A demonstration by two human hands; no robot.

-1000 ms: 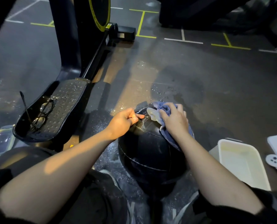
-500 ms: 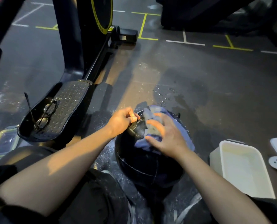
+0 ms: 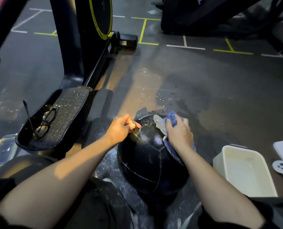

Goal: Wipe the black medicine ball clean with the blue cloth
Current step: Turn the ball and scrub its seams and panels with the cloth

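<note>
Black medicine ball on the floor between the knees. Right hand bunched tight around a blue cloth, pressing it on the ball's upper right. Left hand curled closed, knuckles resting on the ball's upper left. White tub just right of the cloth grip.

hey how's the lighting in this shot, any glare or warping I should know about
Head view: dim overall, with a warm orange band of light crossing the left hand, its forearm and the floor. It glints off the top of the medicine ball; the right hand and blue cloth sit in cooler shade. The wide lens bends the edges.
</note>
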